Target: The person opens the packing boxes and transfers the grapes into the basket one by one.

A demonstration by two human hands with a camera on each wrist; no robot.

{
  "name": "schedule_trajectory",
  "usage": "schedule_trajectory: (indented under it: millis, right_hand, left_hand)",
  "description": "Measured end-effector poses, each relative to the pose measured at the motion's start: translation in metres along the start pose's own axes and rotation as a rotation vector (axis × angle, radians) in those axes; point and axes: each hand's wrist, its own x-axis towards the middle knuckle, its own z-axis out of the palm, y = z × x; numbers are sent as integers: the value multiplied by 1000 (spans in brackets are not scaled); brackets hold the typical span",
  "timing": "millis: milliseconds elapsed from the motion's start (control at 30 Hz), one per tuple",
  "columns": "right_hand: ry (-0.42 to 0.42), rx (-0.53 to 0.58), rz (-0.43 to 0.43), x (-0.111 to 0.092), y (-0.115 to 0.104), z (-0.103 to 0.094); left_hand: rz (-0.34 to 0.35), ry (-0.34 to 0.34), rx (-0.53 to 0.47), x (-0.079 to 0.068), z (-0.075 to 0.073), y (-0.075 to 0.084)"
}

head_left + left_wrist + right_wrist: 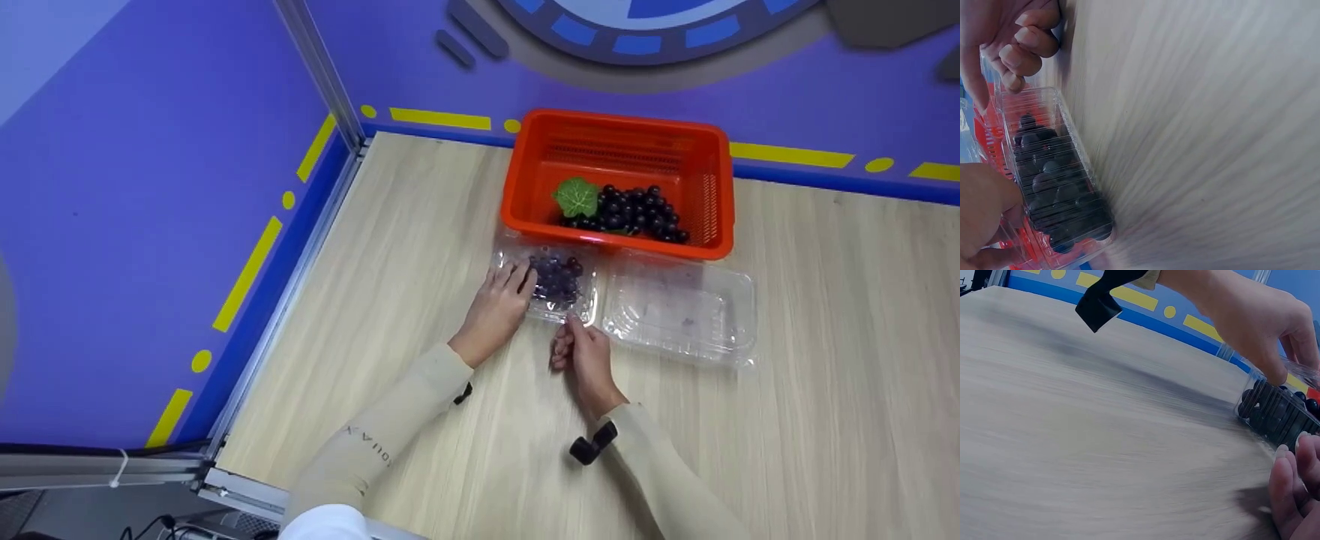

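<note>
A clear plastic box (555, 289) with dark grapes (556, 279) in it sits just in front of the red basket. My left hand (499, 304) grips its left side, fingers over the top and thumb at the near edge, as the right wrist view shows. At the near right corner is my right hand (589, 356), its thumb reaching to the rim and its other fingers curled below. Whether they pinch the rim cannot be made out. Through the ribbed side in the left wrist view the grapes (1058, 185) show close up.
Behind the box stands a red plastic basket (619, 241), holding black grapes (634, 210) and a green leaf (577, 196). Another clear plastic container (679, 307) lies to the right. Purple panels (420, 82) border the wooden table (840, 390) at the back and left.
</note>
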Motion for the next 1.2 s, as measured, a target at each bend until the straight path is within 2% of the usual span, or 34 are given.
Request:
schedule_trajectory:
  millis: [200, 433, 633, 867, 933, 1200]
  right_hand:
    - [-37, -73, 2, 3, 0, 3]
    - [-36, -74, -15, 5, 3, 3]
    - [-41, -67, 8, 4, 1, 2]
    - [-75, -74, 33, 4, -1, -1]
    - [-70, -78, 36, 5, 0, -1]
    - [-28, -79, 9, 3, 3, 1]
  left_hand:
    - [7, 0, -6, 1, -1, 1]
    - [19, -36, -4, 4, -3, 2]
    - [39, -35, -12, 8, -6, -1]
    - [76, -133, -50, 14, -14, -7]
    - [84, -142, -64, 17, -16, -9]
    - [86, -54, -55, 23, -21, -11]
